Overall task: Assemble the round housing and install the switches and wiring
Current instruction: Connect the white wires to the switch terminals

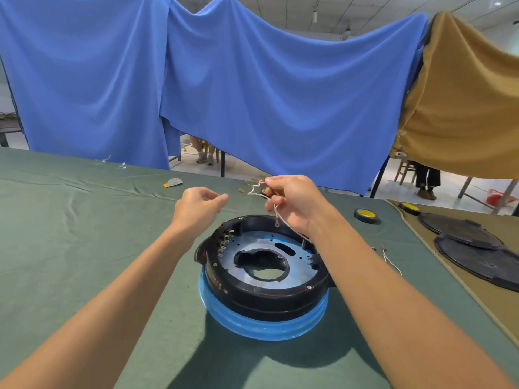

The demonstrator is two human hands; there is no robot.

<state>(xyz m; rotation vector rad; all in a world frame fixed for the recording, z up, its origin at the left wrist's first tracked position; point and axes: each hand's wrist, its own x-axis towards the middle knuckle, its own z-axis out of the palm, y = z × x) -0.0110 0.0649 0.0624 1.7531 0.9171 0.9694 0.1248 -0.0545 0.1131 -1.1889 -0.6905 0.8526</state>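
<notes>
The round black housing (247, 299) sits on a blue-wrapped ring (261, 324) on the green table cloth, open side up, with a metal plate and brass terminals inside its left wall. Above its far rim my right hand (292, 200) pinches a thin white wire (257, 190) whose ring terminal dangles toward the housing. My left hand (199, 204) hovers to the left of it with fingers curled and fingertips together, holding nothing I can see.
Small brass terminals (247, 184) lie beyond the hands. A tape roll (366, 215) and a second one (409, 208) sit at the right. Black round covers (474, 248) rest on the tan cloth. Another white wire (390, 259) lies right of the housing.
</notes>
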